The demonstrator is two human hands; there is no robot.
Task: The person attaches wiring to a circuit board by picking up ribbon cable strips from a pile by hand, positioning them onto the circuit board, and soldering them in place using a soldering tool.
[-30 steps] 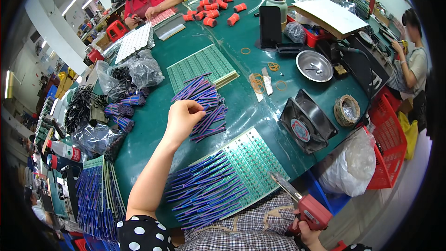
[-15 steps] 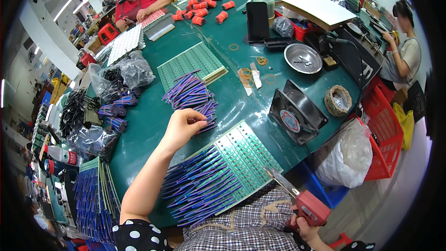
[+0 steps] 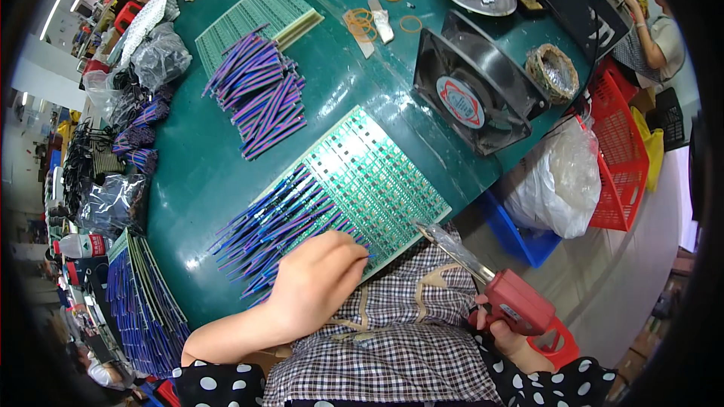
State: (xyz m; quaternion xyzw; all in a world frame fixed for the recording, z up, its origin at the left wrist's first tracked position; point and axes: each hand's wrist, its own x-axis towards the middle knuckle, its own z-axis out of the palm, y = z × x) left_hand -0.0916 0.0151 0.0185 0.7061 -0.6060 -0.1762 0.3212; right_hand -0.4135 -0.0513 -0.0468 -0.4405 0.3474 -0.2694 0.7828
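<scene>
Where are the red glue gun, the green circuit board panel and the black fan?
Red glue gun (image 3: pixel 514 303), head view, on its body.
Green circuit board panel (image 3: pixel 369 177), head view, bare middle.
Black fan (image 3: pixel 461 102), head view, round hub.

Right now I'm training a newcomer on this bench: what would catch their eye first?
Likely the green circuit panel at the table's near edge, with blue-purple wires fanned across its left half under the left hand. Next, the red glue gun in the right hand at lower right, and the black fan beyond the panel.
</scene>
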